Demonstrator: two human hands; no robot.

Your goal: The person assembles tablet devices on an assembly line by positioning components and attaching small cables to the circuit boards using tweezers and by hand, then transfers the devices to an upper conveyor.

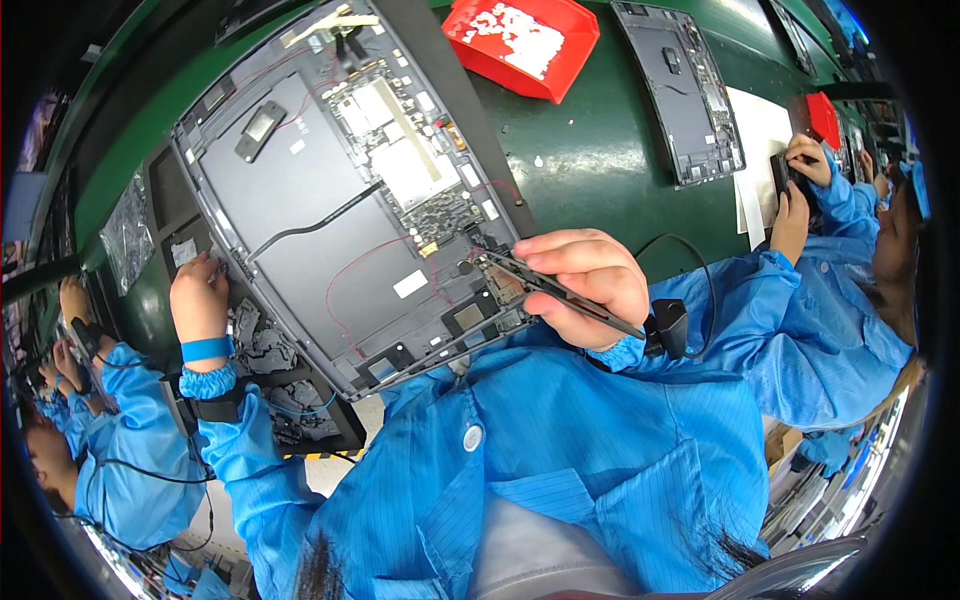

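While the right hand (603,272) grasps tweezers (568,295) over the laptop base (290,195), near right, the left hand (200,300), beside the left edge, has undeterminable grip.

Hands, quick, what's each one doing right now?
Left hand: beside the open laptop; can't tell if it's holding anything.
Right hand: closed, holding black tweezers.
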